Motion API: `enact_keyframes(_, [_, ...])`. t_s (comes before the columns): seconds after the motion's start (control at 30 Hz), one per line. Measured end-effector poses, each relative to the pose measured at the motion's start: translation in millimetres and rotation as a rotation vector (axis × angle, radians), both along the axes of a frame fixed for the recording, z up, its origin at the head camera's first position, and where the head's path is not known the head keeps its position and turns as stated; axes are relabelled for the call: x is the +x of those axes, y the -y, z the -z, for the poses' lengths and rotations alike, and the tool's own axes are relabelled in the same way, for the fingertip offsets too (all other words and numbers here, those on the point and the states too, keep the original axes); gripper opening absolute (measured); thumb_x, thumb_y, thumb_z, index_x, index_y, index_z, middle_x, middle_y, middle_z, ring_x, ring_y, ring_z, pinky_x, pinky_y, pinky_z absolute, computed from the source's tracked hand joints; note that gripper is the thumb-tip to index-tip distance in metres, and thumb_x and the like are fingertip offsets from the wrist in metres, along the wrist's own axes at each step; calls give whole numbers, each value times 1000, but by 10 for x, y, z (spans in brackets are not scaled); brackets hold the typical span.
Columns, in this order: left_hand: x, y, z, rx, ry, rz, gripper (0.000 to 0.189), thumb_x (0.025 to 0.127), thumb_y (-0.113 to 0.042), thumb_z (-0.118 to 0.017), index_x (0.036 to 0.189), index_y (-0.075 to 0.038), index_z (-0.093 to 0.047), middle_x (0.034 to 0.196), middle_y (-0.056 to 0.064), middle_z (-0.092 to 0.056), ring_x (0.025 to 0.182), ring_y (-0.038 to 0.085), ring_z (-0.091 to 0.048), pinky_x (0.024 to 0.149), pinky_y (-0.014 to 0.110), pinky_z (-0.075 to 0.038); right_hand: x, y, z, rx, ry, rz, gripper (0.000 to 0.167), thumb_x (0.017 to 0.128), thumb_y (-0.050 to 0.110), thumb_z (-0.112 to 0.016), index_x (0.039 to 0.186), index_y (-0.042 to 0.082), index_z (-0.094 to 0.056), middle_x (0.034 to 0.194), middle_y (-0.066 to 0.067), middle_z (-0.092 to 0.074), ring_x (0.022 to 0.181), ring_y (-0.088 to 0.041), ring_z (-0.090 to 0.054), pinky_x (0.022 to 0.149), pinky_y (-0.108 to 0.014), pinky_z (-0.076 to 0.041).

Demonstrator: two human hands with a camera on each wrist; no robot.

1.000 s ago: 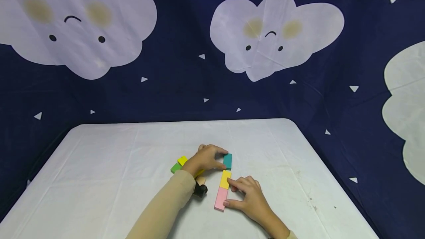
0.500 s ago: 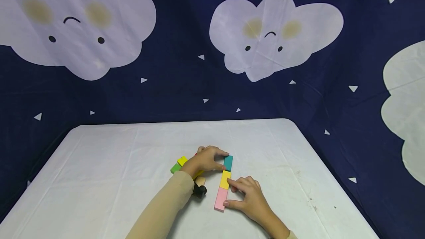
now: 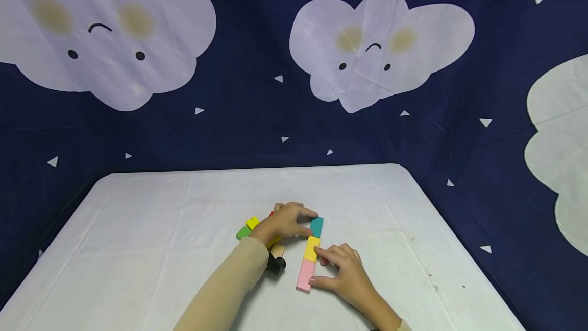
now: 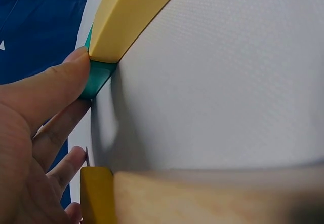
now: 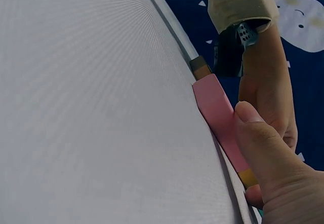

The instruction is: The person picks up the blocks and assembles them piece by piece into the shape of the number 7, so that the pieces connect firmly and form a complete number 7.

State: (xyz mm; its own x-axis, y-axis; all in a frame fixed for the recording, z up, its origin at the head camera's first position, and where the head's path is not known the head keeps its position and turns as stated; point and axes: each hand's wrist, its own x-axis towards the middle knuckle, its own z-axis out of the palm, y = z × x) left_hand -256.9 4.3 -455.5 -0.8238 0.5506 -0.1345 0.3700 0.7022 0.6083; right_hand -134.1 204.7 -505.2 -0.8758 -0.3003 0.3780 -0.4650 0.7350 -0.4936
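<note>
Three flat blocks lie end to end in a row: teal (image 3: pixel 317 227), yellow (image 3: pixel 312 245) and pink (image 3: pixel 305 276). My left hand (image 3: pixel 287 220) pinches the teal block at the far end between thumb and index finger. In the left wrist view the teal block (image 4: pixel 100 79) meets the yellow block (image 4: pixel 132 19). My right hand (image 3: pixel 344 272) rests along the row's right side, its thumb against the pink block and its index finger at the yellow one. The right wrist view shows the thumb (image 5: pixel 249 113) on the pink block (image 5: pixel 218 110).
Left of the row, partly behind the left forearm, lie a green block (image 3: pixel 243 232), another yellow block (image 3: pixel 252 222) and a wooden piece (image 3: pixel 277 251). A black wrist device (image 3: pixel 276 264) overlaps the wooden piece. White cloth (image 3: pixel 138 249) covers the table before a dark blue cloud-print backdrop (image 3: pixel 248 126).
My left hand has drawn the teal block slightly nearer, up against the yellow block's far end. The right hand, the yellow block and the pink block have kept their places.
</note>
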Motion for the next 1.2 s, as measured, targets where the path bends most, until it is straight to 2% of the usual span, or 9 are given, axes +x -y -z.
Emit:
enact_keyframes(0.27, [-20,-11,11,-3,-7,12,48,86,-39,-76,133,-33,-64,149,-2,-52,143,23,-39,110,47,-25,-7,-2,6,6,4,3,71,66,65,-78,122,21,-72,86,27,-56,87,5,-42,83,-27,-36])
enact_keyframes(0.47, [-27,-24,15,-19,-43,34,48,86,-39,-76,132,-33,-64,142,-6,-58,136,20,-46,103,42,-29,-7,-1,6,-2,2,0,70,66,64,-78,120,21,-73,86,26,-56,86,5,-41,82,-27,-36])
enact_keyframes(0.63, [-31,-27,20,-18,-44,37,48,86,-38,-76,133,-32,-64,139,-7,-60,132,17,-49,99,38,-30,-9,0,11,-4,1,-3,69,66,63,-78,120,21,-73,86,26,-57,86,5,-41,82,-27,-36])
enact_keyframes(1.2, [-2,-9,20,7,-36,19,50,86,-40,-76,134,-31,-64,141,-6,-59,131,18,-49,101,40,-31,-22,-8,33,2,-43,-6,68,65,62,-79,119,21,-73,86,26,-57,86,5,-41,82,-27,-36])
